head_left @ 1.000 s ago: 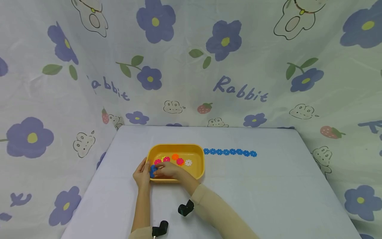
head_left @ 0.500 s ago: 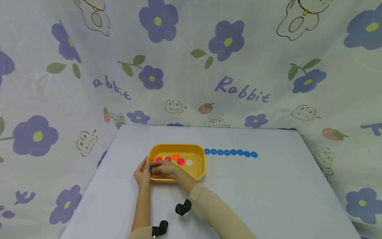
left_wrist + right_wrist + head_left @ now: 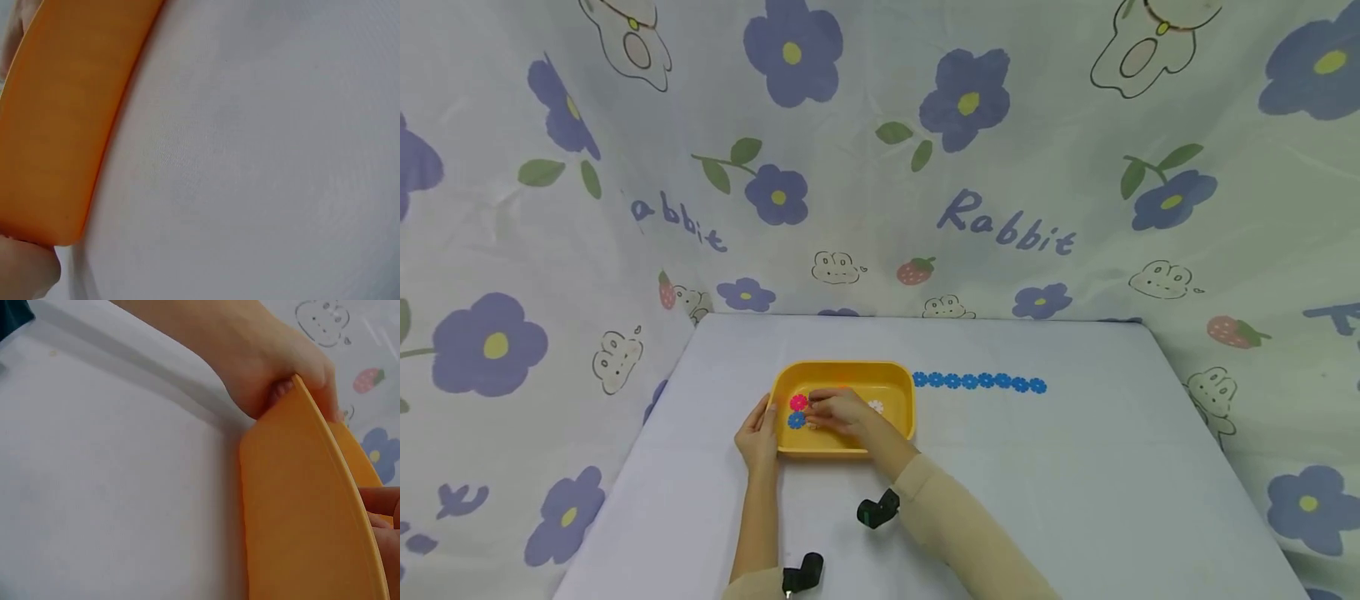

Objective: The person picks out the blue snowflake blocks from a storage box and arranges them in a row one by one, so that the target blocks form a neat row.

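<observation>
A yellow plastic tray (image 3: 850,454) stands on the table. My left hand (image 3: 758,437) holds its left end, thumb over the rim; the right wrist view shows this left hand (image 3: 294,375) gripping the tray's corner. My right hand (image 3: 844,412) is inside the tray, fingers bent and pointing left. Just left of its fingertips lie a blue flower-shaped disc (image 3: 796,420) and a pink flower-shaped disc (image 3: 798,402). A white disc (image 3: 876,406) shows partly behind the hand. Other discs are hidden beneath it, and I cannot tell whether its fingers pinch one.
A row of several blue flower-shaped discs (image 3: 970,382) runs rightward from the tray's back right corner. The white-covered table (image 3: 1075,483) reaches back to a patterned cloth (image 3: 1037,183) with flowers and rabbits. A black wrist camera (image 3: 805,573) sits at the left forearm.
My right hand has drawn back rightward from the tray's left end, uncovering a blue disc there and covering the orange and yellow ones. My left hand keeps its hold on the tray.
</observation>
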{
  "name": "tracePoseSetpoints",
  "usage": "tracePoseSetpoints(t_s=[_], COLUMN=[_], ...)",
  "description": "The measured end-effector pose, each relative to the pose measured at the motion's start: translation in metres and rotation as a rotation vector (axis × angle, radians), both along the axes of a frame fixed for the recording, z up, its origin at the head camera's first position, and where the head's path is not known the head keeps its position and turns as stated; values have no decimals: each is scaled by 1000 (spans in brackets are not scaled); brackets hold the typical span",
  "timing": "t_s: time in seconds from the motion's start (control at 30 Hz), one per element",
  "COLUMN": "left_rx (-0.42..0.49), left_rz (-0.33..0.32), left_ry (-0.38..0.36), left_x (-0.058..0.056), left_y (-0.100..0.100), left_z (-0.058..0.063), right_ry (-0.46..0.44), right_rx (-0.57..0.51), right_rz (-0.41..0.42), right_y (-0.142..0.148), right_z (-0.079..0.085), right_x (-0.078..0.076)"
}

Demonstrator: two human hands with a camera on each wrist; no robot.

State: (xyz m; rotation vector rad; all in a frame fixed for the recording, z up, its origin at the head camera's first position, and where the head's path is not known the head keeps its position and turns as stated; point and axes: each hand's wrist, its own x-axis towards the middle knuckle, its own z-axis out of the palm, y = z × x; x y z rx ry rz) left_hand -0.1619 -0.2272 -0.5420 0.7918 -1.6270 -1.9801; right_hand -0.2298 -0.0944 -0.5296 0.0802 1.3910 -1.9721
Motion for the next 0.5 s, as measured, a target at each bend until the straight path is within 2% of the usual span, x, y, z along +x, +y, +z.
tracePoseSetpoints(t_s=[0.13,0.33,0.5], left_rx=[-7,-6,-3], left_rz=[9,5,10], left_ry=[-22,-42,-51], left_x=[-1,-1,-2], left_y=[0,0,-1], left_z=[1,2,2], right_ry=[2,159,209], right_rx=[29,257,372], right_rz=[-22,-46,-80], right_y=[20,47,56], right_z=[2,10,12], right_x=[-8,-11,-11])
